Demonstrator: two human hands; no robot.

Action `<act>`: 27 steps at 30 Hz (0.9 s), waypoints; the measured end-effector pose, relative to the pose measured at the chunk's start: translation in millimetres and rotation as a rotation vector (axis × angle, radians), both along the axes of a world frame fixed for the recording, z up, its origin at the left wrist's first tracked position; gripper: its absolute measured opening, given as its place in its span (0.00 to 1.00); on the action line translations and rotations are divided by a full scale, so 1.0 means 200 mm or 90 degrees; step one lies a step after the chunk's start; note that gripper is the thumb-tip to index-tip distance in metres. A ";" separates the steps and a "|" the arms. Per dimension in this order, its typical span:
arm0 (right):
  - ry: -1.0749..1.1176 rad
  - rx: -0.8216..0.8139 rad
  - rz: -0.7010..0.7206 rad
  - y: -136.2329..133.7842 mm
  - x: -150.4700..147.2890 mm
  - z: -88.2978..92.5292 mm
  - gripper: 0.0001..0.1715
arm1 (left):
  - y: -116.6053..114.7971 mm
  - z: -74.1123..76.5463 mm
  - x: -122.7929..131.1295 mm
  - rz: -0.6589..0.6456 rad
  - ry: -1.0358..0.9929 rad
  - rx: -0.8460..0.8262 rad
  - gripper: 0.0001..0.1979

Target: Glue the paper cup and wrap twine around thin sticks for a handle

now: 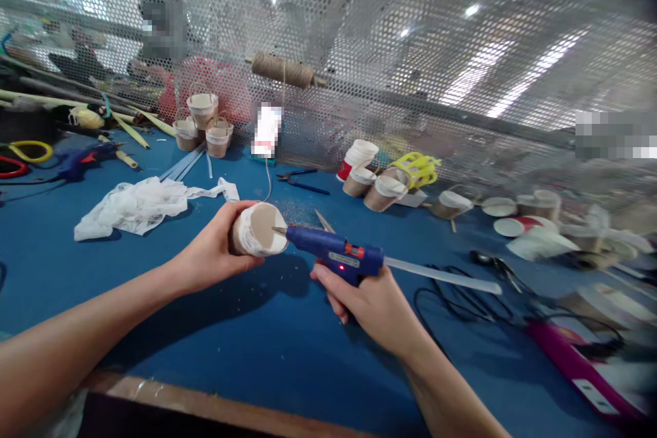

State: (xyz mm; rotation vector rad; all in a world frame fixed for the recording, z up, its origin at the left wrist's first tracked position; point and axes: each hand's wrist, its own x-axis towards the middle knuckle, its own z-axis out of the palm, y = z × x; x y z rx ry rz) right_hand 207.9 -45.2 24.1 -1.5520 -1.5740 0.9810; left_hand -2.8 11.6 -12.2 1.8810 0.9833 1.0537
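Note:
My left hand [213, 253] is wrapped round a paper cup [258, 229] held on its side, its brown base facing right and white lace round its rim. My right hand [372, 304] grips a blue hot glue gun [336, 254] with a clear glue stick [441, 275] sticking out behind. The gun's metal nozzle touches the cup's base edge. Both hands hover above the blue table [246, 328]. A thin twine [268, 181] runs from the cup up toward a twine spool [282, 70] on the mesh screen.
White lace cloth [138, 204] lies at the left. Decorated cups [202, 124] stand at the back; more cups [377, 186] and a yellow object [418, 168] sit right. Pliers [300, 180], another glue gun [82, 159], black cables [462, 301]. A person sits behind the mesh.

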 end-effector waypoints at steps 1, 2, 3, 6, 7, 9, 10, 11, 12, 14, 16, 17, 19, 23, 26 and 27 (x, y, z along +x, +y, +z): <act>0.056 0.000 0.020 0.00 0.01 0.00 0.14 | 0.00 0.00 0.00 0.005 0.003 0.006 0.32; 0.121 0.001 0.035 0.00 0.02 0.00 0.13 | 0.00 -0.01 0.00 0.009 0.004 0.006 0.31; 0.189 0.000 0.040 0.01 0.02 0.00 0.13 | 0.00 -0.01 0.00 0.010 -0.001 -0.002 0.31; 0.354 -0.040 0.038 0.02 0.02 -0.02 0.12 | -0.01 0.00 0.01 0.003 -0.044 -0.049 0.31; 0.393 -0.067 0.040 0.02 0.02 -0.02 0.12 | -0.01 0.00 0.02 -0.003 -0.063 -0.063 0.32; 0.459 -0.117 0.049 0.03 0.00 -0.04 0.12 | -0.03 0.01 0.03 -0.025 -0.096 -0.088 0.33; 0.487 -0.138 0.058 0.03 -0.01 -0.05 0.12 | -0.04 0.02 0.03 -0.040 -0.110 -0.099 0.34; 0.512 -0.156 0.066 0.04 -0.02 -0.06 0.12 | -0.05 0.02 0.04 -0.054 -0.122 -0.109 0.34; 0.531 -0.172 0.074 0.04 -0.02 -0.06 0.12 | -0.05 0.02 0.04 -0.066 -0.132 -0.118 0.34; 0.556 -0.198 0.085 0.04 -0.03 -0.07 0.12 | -0.06 0.02 0.05 -0.077 -0.150 -0.128 0.33; 0.570 -0.218 0.094 0.04 -0.04 -0.08 0.12 | -0.06 0.02 0.05 -0.077 -0.164 -0.135 0.33; 0.576 -0.225 0.097 0.03 -0.04 -0.08 0.12 | -0.06 0.02 0.05 -0.077 -0.169 -0.136 0.34; 0.586 -0.227 0.104 0.03 -0.04 -0.08 0.11 | -0.06 0.02 0.06 -0.071 -0.169 -0.130 0.34; 0.555 -0.206 0.106 0.02 -0.05 -0.08 0.12 | -0.06 0.02 0.06 -0.060 -0.167 -0.120 0.35; 0.467 -0.167 0.076 0.01 -0.05 -0.08 0.14 | -0.05 0.02 0.05 -0.050 -0.159 -0.118 0.35; 0.424 -0.147 0.061 0.00 -0.05 -0.07 0.15 | -0.05 0.02 0.05 -0.043 -0.146 -0.114 0.35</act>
